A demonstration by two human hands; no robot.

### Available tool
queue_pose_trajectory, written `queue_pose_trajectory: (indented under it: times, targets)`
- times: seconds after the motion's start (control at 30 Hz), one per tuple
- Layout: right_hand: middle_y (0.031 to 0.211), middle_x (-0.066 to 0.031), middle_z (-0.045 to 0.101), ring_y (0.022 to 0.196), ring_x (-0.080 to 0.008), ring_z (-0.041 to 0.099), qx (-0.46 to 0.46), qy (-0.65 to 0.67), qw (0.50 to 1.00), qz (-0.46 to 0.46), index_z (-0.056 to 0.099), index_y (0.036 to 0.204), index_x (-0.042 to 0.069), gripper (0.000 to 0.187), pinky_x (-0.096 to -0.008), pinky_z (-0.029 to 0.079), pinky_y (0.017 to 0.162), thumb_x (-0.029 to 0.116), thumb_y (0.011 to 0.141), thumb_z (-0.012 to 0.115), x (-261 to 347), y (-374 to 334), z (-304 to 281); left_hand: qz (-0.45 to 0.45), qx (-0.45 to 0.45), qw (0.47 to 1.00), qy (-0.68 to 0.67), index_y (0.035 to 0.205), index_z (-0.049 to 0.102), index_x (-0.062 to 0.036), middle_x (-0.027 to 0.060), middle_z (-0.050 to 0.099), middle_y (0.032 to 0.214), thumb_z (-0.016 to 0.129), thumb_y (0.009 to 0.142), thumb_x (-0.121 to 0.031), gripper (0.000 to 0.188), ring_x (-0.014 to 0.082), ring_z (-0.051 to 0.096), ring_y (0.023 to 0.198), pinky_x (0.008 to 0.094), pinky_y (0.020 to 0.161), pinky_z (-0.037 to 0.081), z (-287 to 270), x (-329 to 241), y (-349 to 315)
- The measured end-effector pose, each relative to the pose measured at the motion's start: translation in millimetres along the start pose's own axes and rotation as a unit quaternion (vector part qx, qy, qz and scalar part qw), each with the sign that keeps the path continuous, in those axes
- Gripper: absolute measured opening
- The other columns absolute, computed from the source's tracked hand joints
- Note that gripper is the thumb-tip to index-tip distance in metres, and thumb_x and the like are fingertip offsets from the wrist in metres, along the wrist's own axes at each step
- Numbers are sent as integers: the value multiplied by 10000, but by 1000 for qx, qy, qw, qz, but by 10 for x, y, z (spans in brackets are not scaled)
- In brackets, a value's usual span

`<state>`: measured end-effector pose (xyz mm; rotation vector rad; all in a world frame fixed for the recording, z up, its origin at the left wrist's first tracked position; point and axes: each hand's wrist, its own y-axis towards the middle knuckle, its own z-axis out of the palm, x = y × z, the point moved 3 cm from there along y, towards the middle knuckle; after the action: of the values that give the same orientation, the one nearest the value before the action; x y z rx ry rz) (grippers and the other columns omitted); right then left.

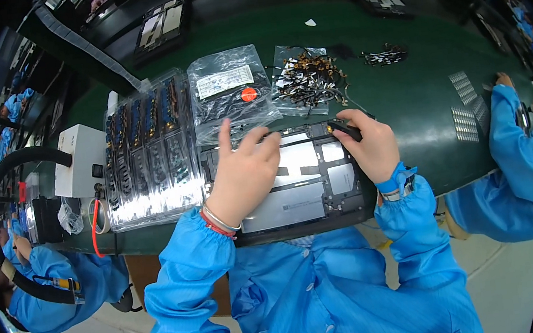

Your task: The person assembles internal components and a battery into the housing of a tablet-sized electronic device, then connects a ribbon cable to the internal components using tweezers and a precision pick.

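An opened tablet-like device (284, 206) with silver-grey panels and a black frame lies on the bench in front of me. My left hand (246, 174) rests over its left part, fingers stretched and apart, holding nothing that I can see. At the device's far right corner, my right hand (372, 144) pinches a short black tool (347, 131) with a brassy spot at its left end. The tool's exact kind cannot be made out. Just beyond the device lie a clear plastic bag (233, 108) with a white label and orange-red sticker, and a pile of small cable parts (309, 79).
Clear trays (153, 179) of blue circuit boards stand on the left, beside a white box (79, 163) with a black hose. More small cables (385, 55) lie at the back. Sheets of small silvery pieces (465, 124) sit right, near a co-worker's blue sleeve (505, 126).
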<state>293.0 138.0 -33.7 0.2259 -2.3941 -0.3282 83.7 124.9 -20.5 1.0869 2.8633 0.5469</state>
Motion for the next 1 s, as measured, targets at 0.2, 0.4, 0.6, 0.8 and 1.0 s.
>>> queue_pose_trajectory:
  times: [0.2,0.4,0.6,0.8,1.0]
  targets:
    - [833,-97,564,707,-287,604,-38,-62,997,-40,573,1001,97,297,-371,478,573,93,715,653,100,-52,-69,174,61,982,48,776,669,-88,-12,572,923,566,667,-100,150,140,516,982,505,1047,241,-45,-111,187]
    - [814,-96,526,668,-282,579,-110,-40,990,-81,567,1039,82,368,-352,470,550,38,683,649,510,-58,-436,219,41,975,25,670,640,-60,17,521,785,551,661,-97,97,165,515,846,490,1053,251,54,-211,323]
    - [802,-68,565,701,-249,608,-6,25,986,-167,583,1017,92,375,-327,501,583,0,656,626,699,115,-245,57,-36,997,-38,998,603,-95,62,581,986,529,740,-167,278,173,553,923,531,967,330,-473,-643,-125]
    - [1058,-23,550,764,-236,611,169,-137,948,-234,607,1063,144,426,-336,509,632,28,653,600,606,209,420,-180,125,610,-762,1191,487,-52,85,564,1115,473,858,-86,335,220,551,1010,313,875,426,-215,-914,-1120]
    - [1034,-16,559,758,-228,613,216,-135,933,-253,600,1090,120,444,-329,512,634,39,654,591,638,160,468,-339,35,128,-931,1304,366,28,156,411,1339,400,934,-159,415,225,403,1237,305,1008,335,78,-987,-1338]
